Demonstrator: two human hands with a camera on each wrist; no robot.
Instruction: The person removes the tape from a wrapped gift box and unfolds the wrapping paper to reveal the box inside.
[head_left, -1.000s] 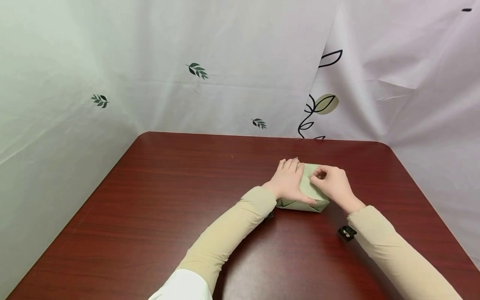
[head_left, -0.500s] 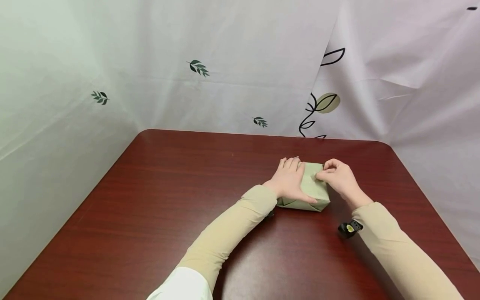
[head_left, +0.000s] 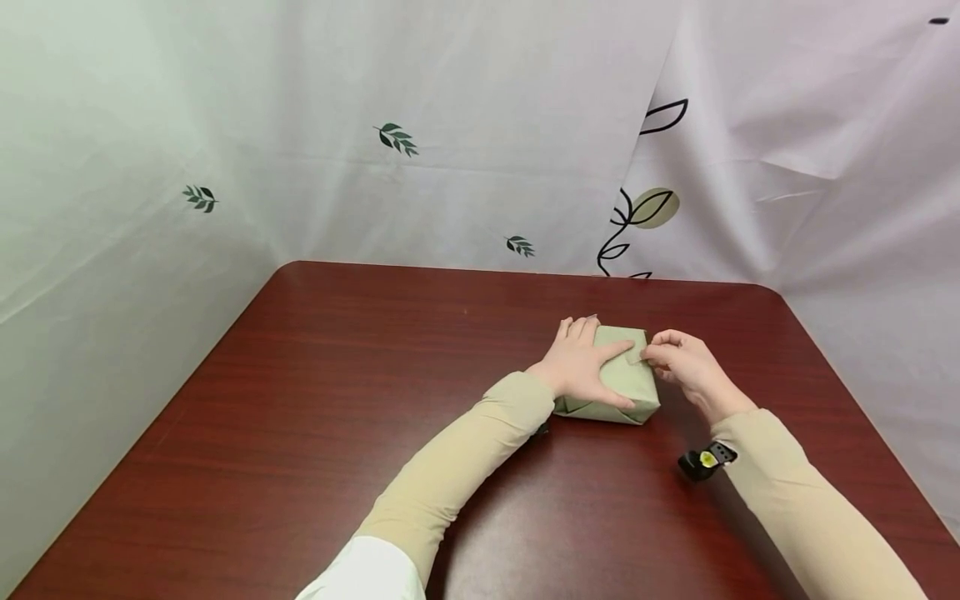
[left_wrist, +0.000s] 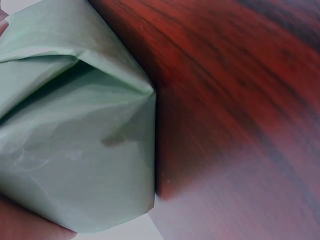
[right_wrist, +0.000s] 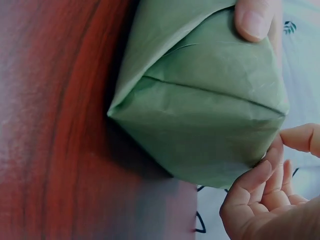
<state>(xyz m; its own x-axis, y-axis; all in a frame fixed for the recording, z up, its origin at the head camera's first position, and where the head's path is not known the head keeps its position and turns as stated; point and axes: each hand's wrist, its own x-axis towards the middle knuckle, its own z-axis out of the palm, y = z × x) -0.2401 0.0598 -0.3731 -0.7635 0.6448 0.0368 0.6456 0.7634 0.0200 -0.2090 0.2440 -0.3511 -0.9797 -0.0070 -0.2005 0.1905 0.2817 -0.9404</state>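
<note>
A box-shaped package wrapped in pale green paper lies toward the right of the table. My left hand rests on its top with fingers spread, the thumb near the front edge and the index finger across the top. At the right edge, thumb and index fingertips of my right hand pinch the end of a small pale strip that looks like tape. In the right wrist view, the folded end of the package shows, with the right fingers curled at its corner. A folded flap gapes slightly in the left wrist view.
The dark red wooden table has rounded far corners. White cloth printed with leaves hangs behind it and along the sides. A black wrist camera is strapped at the right wrist, low over the table.
My right hand has moved rightward from the package top to its right edge. My left index finger has swung away from the other fingers toward the strip; the package stays put.
</note>
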